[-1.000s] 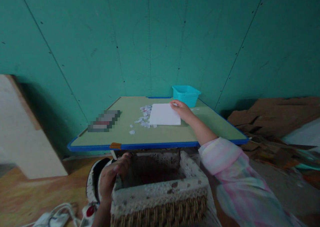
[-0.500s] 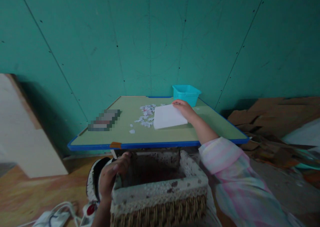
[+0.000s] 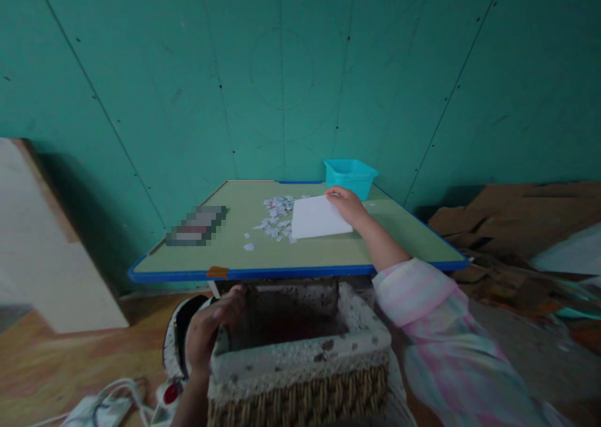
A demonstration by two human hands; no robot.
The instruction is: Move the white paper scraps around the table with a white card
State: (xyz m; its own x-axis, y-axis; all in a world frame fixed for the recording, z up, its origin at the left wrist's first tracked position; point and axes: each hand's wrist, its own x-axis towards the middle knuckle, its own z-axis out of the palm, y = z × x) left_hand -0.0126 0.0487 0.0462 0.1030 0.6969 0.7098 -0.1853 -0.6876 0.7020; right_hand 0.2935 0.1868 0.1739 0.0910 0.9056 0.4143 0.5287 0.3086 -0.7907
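My right hand [image 3: 346, 205] grips a white sheet of paper or thin card [image 3: 319, 217] by its upper right edge, over the table. Left of the sheet lies a loose heap of small white paper scraps [image 3: 278, 208], partly covered by it. My left hand [image 3: 213, 327] is closed on the left rim of a cloth-lined wicker basket [image 3: 300, 361], which stands just below the table's front edge. The inside of the basket is dark, and its contents cannot be made out.
The pale green table [image 3: 235, 252] has blue edging. On it are a turquoise plastic basket [image 3: 350, 176] at the back and a blurred-out flat item [image 3: 197, 226] at the left. A power strip [image 3: 98, 411] with cords lies on the floor; flattened cardboard [image 3: 521, 217] leans at the right.
The sheet has shifted slightly to the right and its lower edge has lifted a little. My left hand and the wicker basket have stayed in place.
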